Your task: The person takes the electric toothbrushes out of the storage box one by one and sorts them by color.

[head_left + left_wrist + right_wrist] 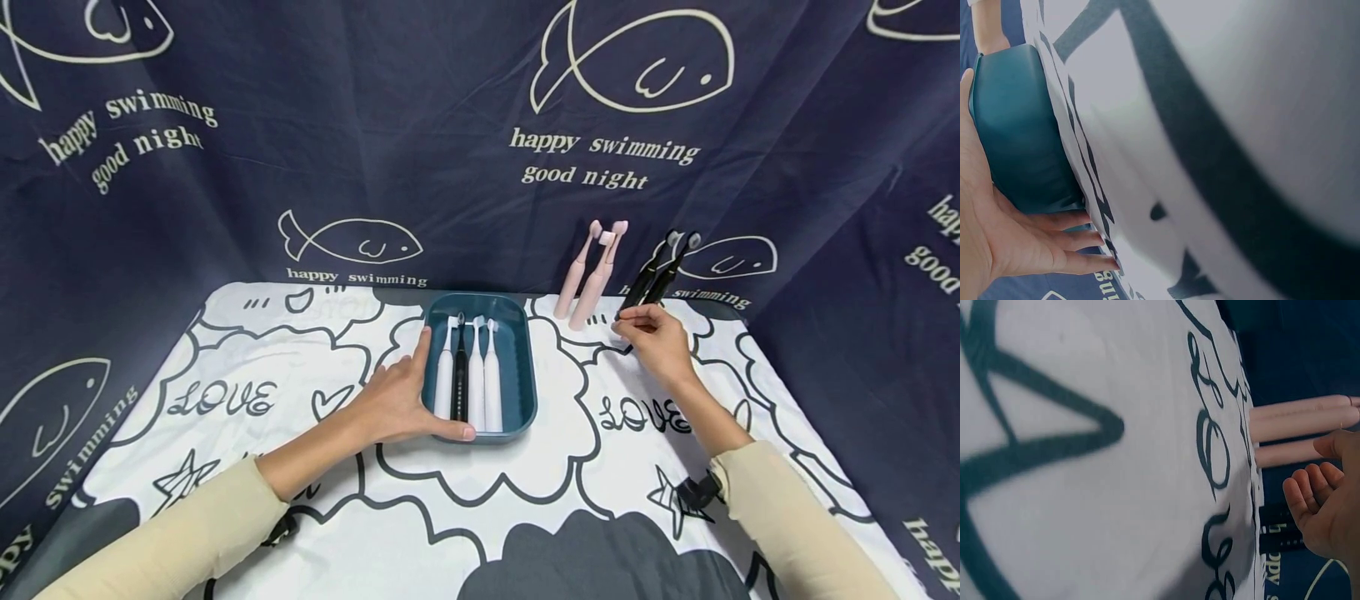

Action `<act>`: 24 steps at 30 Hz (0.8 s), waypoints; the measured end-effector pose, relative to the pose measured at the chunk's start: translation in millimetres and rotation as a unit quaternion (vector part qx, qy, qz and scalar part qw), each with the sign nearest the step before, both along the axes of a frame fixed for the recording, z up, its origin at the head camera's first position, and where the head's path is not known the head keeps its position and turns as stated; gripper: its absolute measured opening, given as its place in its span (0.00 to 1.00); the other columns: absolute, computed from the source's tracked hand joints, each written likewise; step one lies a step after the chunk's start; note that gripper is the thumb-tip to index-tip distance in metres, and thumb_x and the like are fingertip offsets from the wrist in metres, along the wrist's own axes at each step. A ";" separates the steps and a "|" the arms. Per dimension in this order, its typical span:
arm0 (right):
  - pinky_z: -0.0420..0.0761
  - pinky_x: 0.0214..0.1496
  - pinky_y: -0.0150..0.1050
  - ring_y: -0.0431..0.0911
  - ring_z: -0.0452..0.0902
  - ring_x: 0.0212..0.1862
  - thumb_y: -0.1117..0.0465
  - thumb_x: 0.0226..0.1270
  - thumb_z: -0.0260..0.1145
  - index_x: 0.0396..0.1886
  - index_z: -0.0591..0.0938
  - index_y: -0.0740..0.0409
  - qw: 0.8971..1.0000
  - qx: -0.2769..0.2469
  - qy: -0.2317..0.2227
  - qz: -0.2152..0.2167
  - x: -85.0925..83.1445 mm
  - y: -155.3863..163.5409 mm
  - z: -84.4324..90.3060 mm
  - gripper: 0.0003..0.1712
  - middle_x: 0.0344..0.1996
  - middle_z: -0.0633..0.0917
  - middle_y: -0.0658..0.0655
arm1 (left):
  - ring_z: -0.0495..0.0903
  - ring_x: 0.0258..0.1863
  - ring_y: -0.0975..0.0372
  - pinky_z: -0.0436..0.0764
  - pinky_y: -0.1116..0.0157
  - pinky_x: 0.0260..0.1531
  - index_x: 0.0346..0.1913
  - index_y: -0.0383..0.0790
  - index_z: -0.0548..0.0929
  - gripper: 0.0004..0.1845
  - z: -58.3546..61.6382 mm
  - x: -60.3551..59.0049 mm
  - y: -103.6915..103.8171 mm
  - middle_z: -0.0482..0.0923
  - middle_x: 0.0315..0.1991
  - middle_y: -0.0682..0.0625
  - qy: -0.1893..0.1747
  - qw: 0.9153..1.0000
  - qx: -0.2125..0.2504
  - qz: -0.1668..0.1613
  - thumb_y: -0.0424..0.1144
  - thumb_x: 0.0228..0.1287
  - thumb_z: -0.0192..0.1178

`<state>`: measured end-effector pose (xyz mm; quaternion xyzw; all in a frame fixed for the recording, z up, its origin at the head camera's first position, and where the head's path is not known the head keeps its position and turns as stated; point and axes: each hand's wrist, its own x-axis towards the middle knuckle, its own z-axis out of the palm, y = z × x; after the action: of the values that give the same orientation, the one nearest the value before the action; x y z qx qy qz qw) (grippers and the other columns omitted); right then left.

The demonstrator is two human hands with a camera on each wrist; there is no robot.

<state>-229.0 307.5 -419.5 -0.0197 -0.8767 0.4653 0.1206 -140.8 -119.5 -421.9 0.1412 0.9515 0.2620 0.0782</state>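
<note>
A dark teal tray [519, 375] holds three white electric toothbrushes [492, 387] and a black one [460, 387], side by side with heads to the back. My left hand [395, 402] spans its front left corner, thumb along the front rim; the left wrist view shows straight fingers [1075, 239] by the tray wall [1022, 128]. To the right stand three pink toothbrushes [593, 292] and two black toothbrushes [666, 273], all upright. My right hand [658, 340] is in front of the black pair, hiding their bases. Its fingers curl loosely around nothing in the right wrist view.
A white cloth with black cloud outlines and lettering [225, 400] covers the table. Dark blue fabric [465, 167] with fish drawings hangs behind it and at both sides, close to the standing toothbrushes.
</note>
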 end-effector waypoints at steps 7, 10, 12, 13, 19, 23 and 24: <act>0.83 0.44 0.18 0.22 0.82 0.37 0.61 0.77 0.77 0.59 0.87 0.69 0.999 -0.009 -0.004 0.035 1.1 -18.4 2.0 0.19 0.36 0.89 0.38 | 0.83 0.71 0.38 0.75 0.35 0.78 0.94 0.43 0.32 0.95 -0.6 -0.1 -0.1 0.79 0.74 0.26 0.003 1.000 -0.003 -0.002 0.91 0.36 0.76; 0.82 0.45 0.18 0.23 0.82 0.38 0.61 0.76 0.77 0.59 0.88 0.69 0.999 -0.007 -0.001 0.045 1.0 -27.2 2.4 0.19 0.39 0.91 0.45 | 0.84 0.71 0.38 0.74 0.35 0.78 0.94 0.42 0.32 0.95 -0.4 -0.1 0.0 0.79 0.74 0.26 0.005 1.000 -0.002 -0.003 0.90 0.36 0.76; 0.80 0.45 0.18 0.23 0.82 0.38 0.61 0.76 0.77 0.58 0.88 0.69 0.999 -0.003 0.000 0.049 1.0 -33.5 2.8 0.19 0.41 0.91 0.48 | 0.84 0.70 0.39 0.74 0.35 0.78 0.94 0.42 0.33 0.95 -0.2 -0.1 0.2 0.80 0.73 0.26 0.006 1.000 -0.002 -0.003 0.90 0.36 0.76; 0.80 0.45 0.19 0.23 0.82 0.39 0.61 0.76 0.76 0.58 0.88 0.68 0.999 -0.002 0.000 0.051 1.3 -36.5 3.0 0.19 0.42 0.92 0.49 | 0.84 0.70 0.39 0.75 0.35 0.77 0.94 0.42 0.33 0.95 -0.1 -0.2 0.3 0.80 0.73 0.26 0.007 1.000 -0.002 -0.003 0.90 0.36 0.76; 0.80 0.45 0.19 0.23 0.82 0.39 0.61 0.77 0.76 0.56 0.90 0.68 0.997 -0.005 0.007 0.072 3.6 -52.3 7.0 0.16 0.50 0.92 0.68 | 0.84 0.70 0.40 0.79 0.37 0.75 0.94 0.41 0.33 0.95 0.1 -0.1 0.3 0.81 0.72 0.26 0.008 1.000 -0.002 -0.005 0.89 0.37 0.77; 0.82 0.45 0.19 0.24 0.84 0.38 0.62 0.77 0.75 0.57 0.89 0.71 0.995 -0.028 0.001 0.091 5.2 -61.6 10.5 0.17 0.48 0.93 0.68 | 0.84 0.71 0.40 0.77 0.36 0.76 0.94 0.41 0.33 0.95 0.6 -0.1 0.3 0.81 0.72 0.26 0.006 1.000 -0.002 -0.005 0.89 0.36 0.77; 0.83 0.45 0.20 0.24 0.85 0.38 0.63 0.77 0.75 0.58 0.89 0.71 0.995 -0.034 -0.002 0.095 5.5 -64.0 11.4 0.18 0.47 0.93 0.66 | 0.84 0.71 0.40 0.77 0.36 0.76 0.94 0.41 0.32 0.95 0.3 -0.4 0.0 0.80 0.72 0.26 0.007 1.000 -0.002 -0.005 0.89 0.36 0.77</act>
<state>-223.5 243.5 -408.2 0.0585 -0.8584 0.5043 0.0739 -141.2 -119.5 -421.6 0.1475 0.9517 0.2591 0.0735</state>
